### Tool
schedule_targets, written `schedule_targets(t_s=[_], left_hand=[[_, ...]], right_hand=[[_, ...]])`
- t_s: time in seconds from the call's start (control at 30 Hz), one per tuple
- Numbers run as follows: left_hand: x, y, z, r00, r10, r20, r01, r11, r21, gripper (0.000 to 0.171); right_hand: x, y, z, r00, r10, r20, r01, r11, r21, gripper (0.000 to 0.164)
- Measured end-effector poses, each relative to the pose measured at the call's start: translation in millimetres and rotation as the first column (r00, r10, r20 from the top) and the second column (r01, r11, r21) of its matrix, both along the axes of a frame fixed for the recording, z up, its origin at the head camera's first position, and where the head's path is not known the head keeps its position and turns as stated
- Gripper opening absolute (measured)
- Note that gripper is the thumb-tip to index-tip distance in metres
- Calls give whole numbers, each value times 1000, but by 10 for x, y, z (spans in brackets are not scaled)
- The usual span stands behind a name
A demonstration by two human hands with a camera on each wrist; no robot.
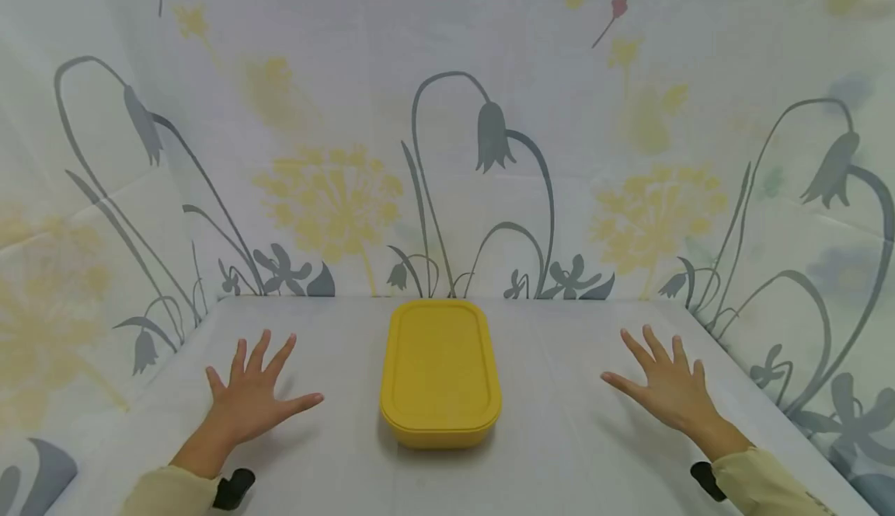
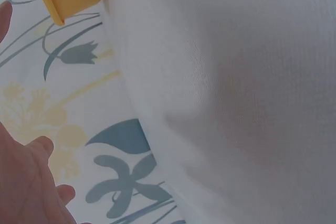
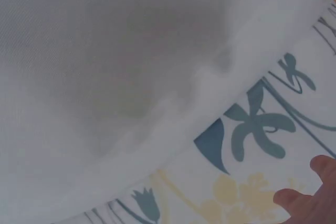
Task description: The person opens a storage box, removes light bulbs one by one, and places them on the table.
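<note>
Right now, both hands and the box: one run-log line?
left hand: open, fingers spread, empty | right hand: open, fingers spread, empty | yellow box: lidded, on white table, between hands, untouched

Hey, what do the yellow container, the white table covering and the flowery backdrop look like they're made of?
Yellow container: probably plastic, matte to satin; even colour, rounded moulded-looking edges.
White table covering: likely cloth, matte; a fine weave shows in the wrist views.
Flowery backdrop: a thin printed sheet with soft creases; fabric or plastic, I can't tell.

Yellow box [image 1: 441, 364] (lidded), white tabletop [image 1: 552, 454] — hands [image 1: 248, 403] [image 1: 673, 392] spread, either side
</note>
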State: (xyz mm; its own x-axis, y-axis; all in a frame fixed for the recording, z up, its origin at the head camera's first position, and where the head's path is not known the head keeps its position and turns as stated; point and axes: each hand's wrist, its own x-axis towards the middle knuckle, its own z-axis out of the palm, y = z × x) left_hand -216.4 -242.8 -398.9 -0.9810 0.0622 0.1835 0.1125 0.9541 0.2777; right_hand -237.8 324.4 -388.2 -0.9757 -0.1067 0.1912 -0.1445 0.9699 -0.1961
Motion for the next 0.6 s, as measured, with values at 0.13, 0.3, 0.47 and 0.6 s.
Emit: schedule_targets(t_s=[0.13,0.3,0.47,0.6], left_hand=[[7,46,-31,1000,-4,-3,4,999,50,106],[32,126,-50,1000,-16,1,16,992,123,108],[27,224,-41,999,-54,7,50,967,251,108],[6,303,-28,997,-73,1,69,941,331,107]], right_hand=[[11,-88,-7,1000,14,9,-13,998,-60,85],[31,-199,-16,999,34,12,-32,991,-132,82],[24,-317,-25,996,65,59,-45,959,-281,82],[17,-421,-34,991,116,65,-83,922,-378,79]])
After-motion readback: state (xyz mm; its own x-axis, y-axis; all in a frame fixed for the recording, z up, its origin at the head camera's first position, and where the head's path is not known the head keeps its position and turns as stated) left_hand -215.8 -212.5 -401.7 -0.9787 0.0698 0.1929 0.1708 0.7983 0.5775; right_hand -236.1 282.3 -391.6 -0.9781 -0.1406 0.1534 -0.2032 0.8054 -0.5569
